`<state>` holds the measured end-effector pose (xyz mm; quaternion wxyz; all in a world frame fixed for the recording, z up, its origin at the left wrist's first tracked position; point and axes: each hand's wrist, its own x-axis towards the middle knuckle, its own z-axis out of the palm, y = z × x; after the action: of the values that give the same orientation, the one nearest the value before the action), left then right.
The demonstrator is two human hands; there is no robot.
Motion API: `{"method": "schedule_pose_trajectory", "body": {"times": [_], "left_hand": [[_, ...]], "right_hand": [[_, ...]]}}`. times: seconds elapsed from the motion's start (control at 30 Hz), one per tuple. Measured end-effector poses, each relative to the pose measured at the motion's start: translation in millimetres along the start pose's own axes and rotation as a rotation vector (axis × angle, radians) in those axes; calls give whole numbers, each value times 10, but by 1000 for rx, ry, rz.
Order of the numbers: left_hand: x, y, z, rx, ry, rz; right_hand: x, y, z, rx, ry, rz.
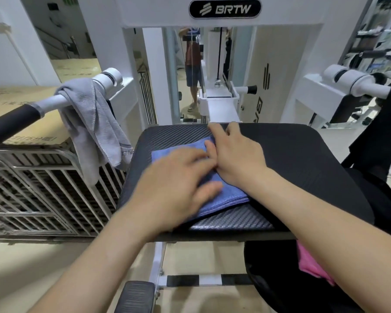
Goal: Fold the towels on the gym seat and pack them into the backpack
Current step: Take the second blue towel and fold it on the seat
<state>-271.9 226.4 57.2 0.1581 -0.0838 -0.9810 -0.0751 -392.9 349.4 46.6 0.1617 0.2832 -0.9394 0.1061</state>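
One blue cloth towel (231, 196), folded into a flat rectangle, lies on the middle of the black padded surface (298, 154) of the gym seat. Two bare hands are on this towel. The left hand (178, 184) lies flat on it, at the side nearer to the person. Its fingers are straight and spread and grip nothing, and it looks a little blurred. The right hand (235, 154) presses the right edge of the towel, also with straight fingers, and its fingertips reach past the towel onto the surface. The fingers of both hands touch each other. One grey crumpled towel (95, 123) hangs over one white and black handle bar (52, 102), just beside the left edge of the surface. One black backpack (273, 272) is below the near right corner of the surface. One pink towel (309, 265) shows in it, partly hidden by the right forearm. In total I count three towels.
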Motion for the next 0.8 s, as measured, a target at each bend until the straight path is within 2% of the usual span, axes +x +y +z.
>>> {"method": "schedule_pose_trajectory", "body": {"times": [0.03,0.1,0.2,0.3,0.37,0.4,0.47,0.53,0.57,0.63,0.7,0.77,0.8], "left_hand": [[-64,62,79,35,-131,11],[-169,60,200,94,-246,-8],[-230,-7,152,86,-275,6],[-333,-61,102,21,-299,52],[-444,-68,117,-19,-200,59],[-494,-63,121,-67,-102,44],[-557,-64,129,-117,80,51],[-554,-50,105,-65,107,98],[-536,-48,100,-27,87,119],[-477,-41,77,18,68,93],[-424,-29,103,2,137,32],[-399,4,140,-38,251,-17],[-391,11,153,-68,300,-25]], "right_hand": [[8,39,12,54,26,12],[31,103,30,168,27,61],[92,160,66,224,-84,98],[74,201,78,487,48,152],[32,235,46,618,161,183],[7,233,30,553,202,134],[-76,173,-52,257,236,-145],[-229,91,-132,89,126,-444],[-347,44,-171,123,15,-497],[-584,24,-227,241,-195,-453],[-763,67,-283,202,-379,-344],[-810,71,-314,51,-437,-311],[-808,35,-320,-23,-396,-317]]}}
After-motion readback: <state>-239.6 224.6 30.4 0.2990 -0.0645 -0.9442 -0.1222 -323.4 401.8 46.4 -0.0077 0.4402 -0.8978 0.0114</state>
